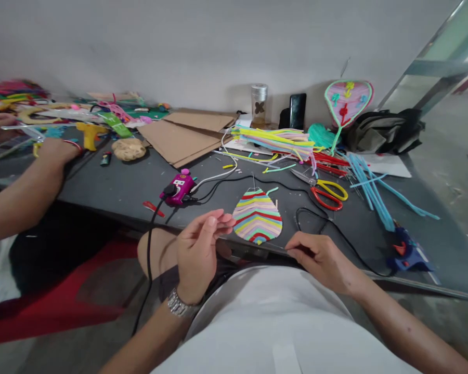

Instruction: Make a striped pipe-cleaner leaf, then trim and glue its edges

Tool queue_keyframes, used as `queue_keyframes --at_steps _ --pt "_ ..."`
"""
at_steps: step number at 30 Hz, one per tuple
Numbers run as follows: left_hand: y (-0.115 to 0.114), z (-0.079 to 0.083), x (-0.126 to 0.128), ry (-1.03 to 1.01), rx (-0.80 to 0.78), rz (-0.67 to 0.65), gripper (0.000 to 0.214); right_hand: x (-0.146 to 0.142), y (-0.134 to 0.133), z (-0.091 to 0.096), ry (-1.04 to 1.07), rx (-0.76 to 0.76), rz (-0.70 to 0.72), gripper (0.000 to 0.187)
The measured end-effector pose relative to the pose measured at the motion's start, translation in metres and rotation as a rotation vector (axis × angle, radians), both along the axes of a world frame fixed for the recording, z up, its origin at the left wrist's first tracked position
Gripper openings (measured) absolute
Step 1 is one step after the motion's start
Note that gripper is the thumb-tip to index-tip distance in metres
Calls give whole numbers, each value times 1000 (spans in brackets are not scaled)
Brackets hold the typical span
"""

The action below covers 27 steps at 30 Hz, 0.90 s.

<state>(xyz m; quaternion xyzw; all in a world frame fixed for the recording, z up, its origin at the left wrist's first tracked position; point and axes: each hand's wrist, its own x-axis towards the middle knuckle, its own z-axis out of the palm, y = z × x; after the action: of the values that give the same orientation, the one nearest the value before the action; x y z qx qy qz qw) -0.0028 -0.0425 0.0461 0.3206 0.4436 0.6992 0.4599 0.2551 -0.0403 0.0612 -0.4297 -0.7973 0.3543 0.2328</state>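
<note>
A leaf-shaped piece covered in striped pipe cleaners (257, 215) lies at the table's front edge, between my two hands. It has red, yellow, mint, pink and lilac chevron rows, and a thin wire sticks up from its top. My left hand (198, 252) is beside its left edge, fingers loosely stretched and thumb apart, with nothing visible in it. To the lower right of the piece, my right hand (322, 259) is closed in a pinch on a thin wire-like strand (275, 245), which runs left toward the bottom of the piece.
Scissors (323, 189), a blue glue gun (409, 254) and blue pipe cleaners (370, 187) lie right. A purple power adapter (177, 189) with cords sits left, cardboard (191, 135) behind. A finished leaf-shaped piece (349, 104) leans at the back. A co-worker's hands (56, 150) hold scissors at left.
</note>
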Motion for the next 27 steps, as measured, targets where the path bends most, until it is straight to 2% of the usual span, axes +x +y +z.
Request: queue_keyframes --at_steps 4,7,9,12,15,18,24,27 --pt "-8 -7 -10 0 -1 -79 27 10 -1 0 40 -110 -95 19" --pt "-10 -11 -12 -52 3 -89 26 14 -2 -2 75 -186 -94 19" --pt "-7 -13 -13 -60 1 -82 28 17 -3 -3 160 -313 -41 14" --pt "-1 -14 -14 -63 -34 -58 32 26 -5 0 374 -575 96 17" --pt "3 -17 -14 -95 -95 -51 35 35 -7 7 576 -672 215 16" --pt "2 -19 -11 -172 -169 -87 38 35 -7 12 748 -601 200 15" --pt "-6 -21 7 -336 -320 -182 41 8 1 9 948 -151 -185 9" --pt "-9 -25 19 -360 -372 -265 41 -7 4 4 982 -97 -297 13"
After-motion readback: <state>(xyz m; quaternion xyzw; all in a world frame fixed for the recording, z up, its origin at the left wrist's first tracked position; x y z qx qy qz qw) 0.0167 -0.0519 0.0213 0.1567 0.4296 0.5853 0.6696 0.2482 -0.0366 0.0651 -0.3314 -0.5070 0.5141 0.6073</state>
